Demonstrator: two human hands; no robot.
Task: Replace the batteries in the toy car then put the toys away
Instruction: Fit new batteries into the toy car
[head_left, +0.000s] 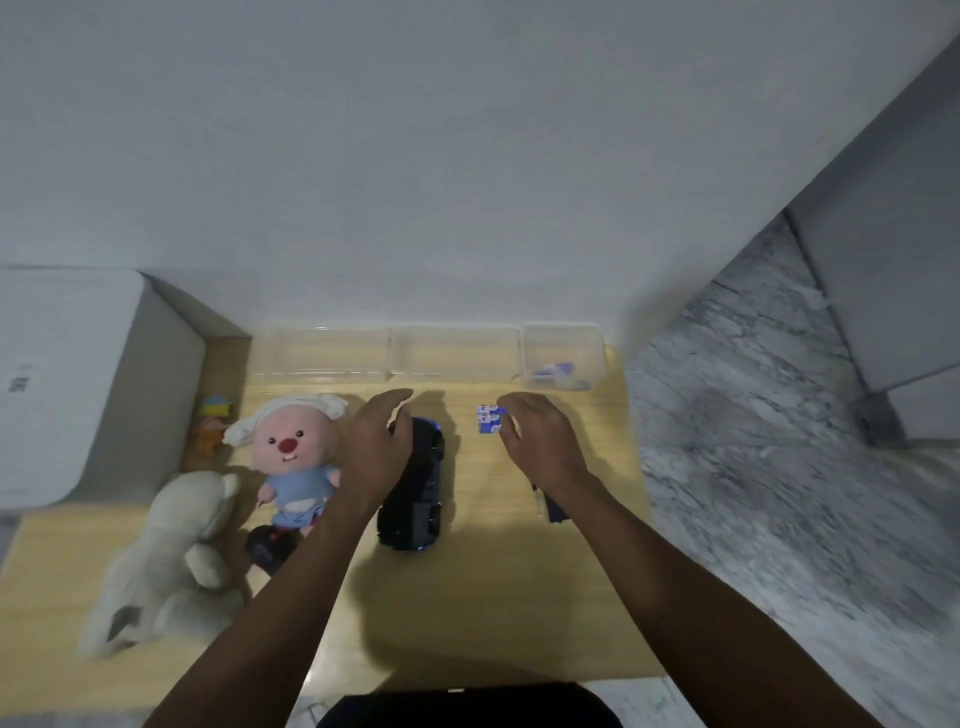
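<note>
My left hand rests on the far end of the dark toy car, fingers curved over its upper edge and gripping it. The car lies lengthwise on the wooden desk, near the centre, and appears to be underside up; the detail is too dark to confirm.

My right hand is to the right of the car, well apart from it. Its fingertips pinch a small blue-and-white pack of batteries, held just above the desk surface.

Under my right wrist lies a small dark flat part; I cannot tell what it is.

Along the back edge of the desk stand three clear plastic bins in a row: the left bin, the middle bin and the smaller right bin. The right bin holds blue-and-white items, blurred.

Left of the car lies a pink-faced plush in blue clothing, face up. A dark object sits at its feet. A grey plush lies nearer the left desk edge. A small orange figure stands behind them, beside a white appliance.
</note>
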